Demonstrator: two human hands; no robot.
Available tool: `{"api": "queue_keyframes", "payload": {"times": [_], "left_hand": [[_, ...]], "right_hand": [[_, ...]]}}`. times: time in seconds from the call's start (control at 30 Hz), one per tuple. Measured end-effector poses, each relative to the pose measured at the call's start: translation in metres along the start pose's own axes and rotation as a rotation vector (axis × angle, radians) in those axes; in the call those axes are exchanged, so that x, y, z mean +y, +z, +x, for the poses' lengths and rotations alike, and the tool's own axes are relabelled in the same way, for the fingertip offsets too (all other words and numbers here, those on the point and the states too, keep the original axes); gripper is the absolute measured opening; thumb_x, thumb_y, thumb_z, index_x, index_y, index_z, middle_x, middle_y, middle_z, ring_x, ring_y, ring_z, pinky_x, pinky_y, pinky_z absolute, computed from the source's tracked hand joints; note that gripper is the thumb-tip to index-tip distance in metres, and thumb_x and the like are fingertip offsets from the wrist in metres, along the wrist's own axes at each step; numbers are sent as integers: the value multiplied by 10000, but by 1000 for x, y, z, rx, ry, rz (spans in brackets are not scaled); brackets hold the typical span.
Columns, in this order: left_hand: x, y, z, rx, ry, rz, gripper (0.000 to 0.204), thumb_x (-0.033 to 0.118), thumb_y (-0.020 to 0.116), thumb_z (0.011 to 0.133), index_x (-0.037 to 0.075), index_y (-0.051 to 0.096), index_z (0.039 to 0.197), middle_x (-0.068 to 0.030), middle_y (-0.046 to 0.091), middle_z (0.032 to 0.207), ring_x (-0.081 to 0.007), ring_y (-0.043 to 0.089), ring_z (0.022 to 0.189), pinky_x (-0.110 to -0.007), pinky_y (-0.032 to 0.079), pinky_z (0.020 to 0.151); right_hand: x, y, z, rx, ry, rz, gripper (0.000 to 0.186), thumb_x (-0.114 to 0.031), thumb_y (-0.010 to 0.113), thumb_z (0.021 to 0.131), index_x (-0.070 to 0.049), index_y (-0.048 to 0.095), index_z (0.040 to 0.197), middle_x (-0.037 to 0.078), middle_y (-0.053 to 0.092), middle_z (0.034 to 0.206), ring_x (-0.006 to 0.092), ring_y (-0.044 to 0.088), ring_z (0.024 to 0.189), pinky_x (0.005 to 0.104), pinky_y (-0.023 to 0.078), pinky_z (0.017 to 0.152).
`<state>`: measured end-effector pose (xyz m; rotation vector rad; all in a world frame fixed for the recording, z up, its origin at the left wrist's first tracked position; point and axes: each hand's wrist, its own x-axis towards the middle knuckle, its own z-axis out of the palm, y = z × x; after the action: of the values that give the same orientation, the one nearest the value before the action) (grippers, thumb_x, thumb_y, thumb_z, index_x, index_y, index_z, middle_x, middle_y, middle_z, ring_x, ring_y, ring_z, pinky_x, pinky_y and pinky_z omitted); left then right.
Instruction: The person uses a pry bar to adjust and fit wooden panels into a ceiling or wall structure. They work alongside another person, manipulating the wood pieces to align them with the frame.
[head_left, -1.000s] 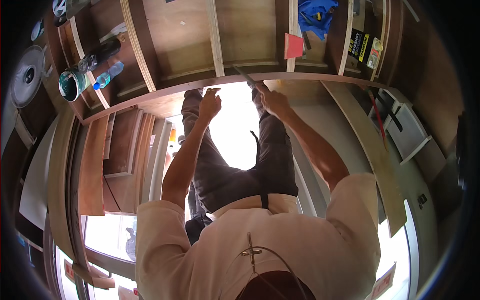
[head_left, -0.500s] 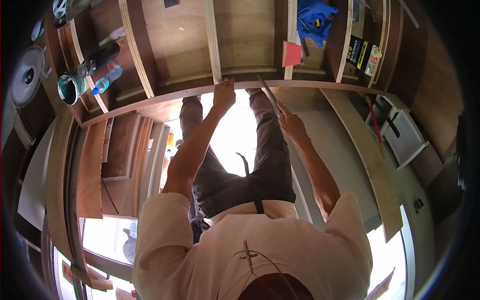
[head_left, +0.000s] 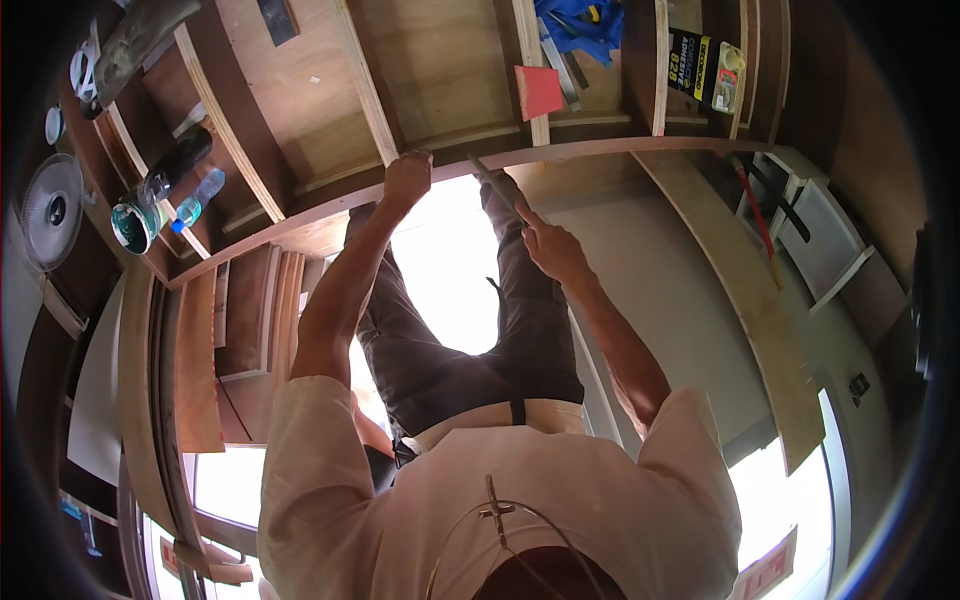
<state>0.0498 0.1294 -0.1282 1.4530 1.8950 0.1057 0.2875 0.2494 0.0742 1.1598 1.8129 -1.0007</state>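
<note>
A long, narrow grey file (head_left: pixel 497 187) slants up from my right hand (head_left: pixel 556 252), whose fingers are closed round its near end. The file's far tip reaches the near rail of a wooden frame (head_left: pixel 590 148); I cannot tell whether they touch. My left hand (head_left: pixel 408 178) is closed on the same rail, left of the file's tip and beside the end of a pale plywood divider (head_left: pixel 367 85). Its fingertips are partly hidden.
Between the dividers lie a red block (head_left: pixel 539 92), a blue bag (head_left: pixel 585 28) and a black-and-yellow box (head_left: pixel 700 68). A green-rimmed tub (head_left: pixel 137 226), a water bottle (head_left: pixel 199 200) and a fan (head_left: pixel 52 212) are at left. A plywood strip (head_left: pixel 735 290) runs along the right.
My view has shifted, so the frame sits further left and higher. My left hand still grips the rail and my right hand still holds the file, its tip still by the rail.
</note>
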Motion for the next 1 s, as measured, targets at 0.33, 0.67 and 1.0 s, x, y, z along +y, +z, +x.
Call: {"api": "queue_keyframes", "payload": {"times": [0.33, 0.67, 1.0], "left_hand": [[59, -1, -9, 47, -24, 3, 236, 159, 540, 875, 67, 604, 1082, -157, 641, 940, -291, 633, 899, -397, 524, 781], [245, 46, 101, 154, 288, 38, 476, 168, 545, 852, 11, 469, 1295, -185, 493, 1316, -331, 487, 1215, -416, 403, 1020], [251, 48, 118, -60, 275, 11, 306, 156, 605, 781, 21, 617, 1056, -181, 589, 1096, -313, 583, 1014, -411, 475, 890]], "right_hand": [[69, -39, -44, 141, 88, 156, 486, -272, 446, 950, -240, 364, 1427, 211, 651, 798, 385, 635, 706, 494, 497, 703], [150, -42, -60, 390, 246, 439, 456, -283, 443, 972, -235, 401, 1423, 162, 597, 709, 233, 567, 582, 365, 470, 621], [178, -63, -45, 331, 192, 425, 474, -274, 446, 967, -238, 367, 1433, 197, 625, 763, 354, 626, 710, 457, 473, 682]]}}
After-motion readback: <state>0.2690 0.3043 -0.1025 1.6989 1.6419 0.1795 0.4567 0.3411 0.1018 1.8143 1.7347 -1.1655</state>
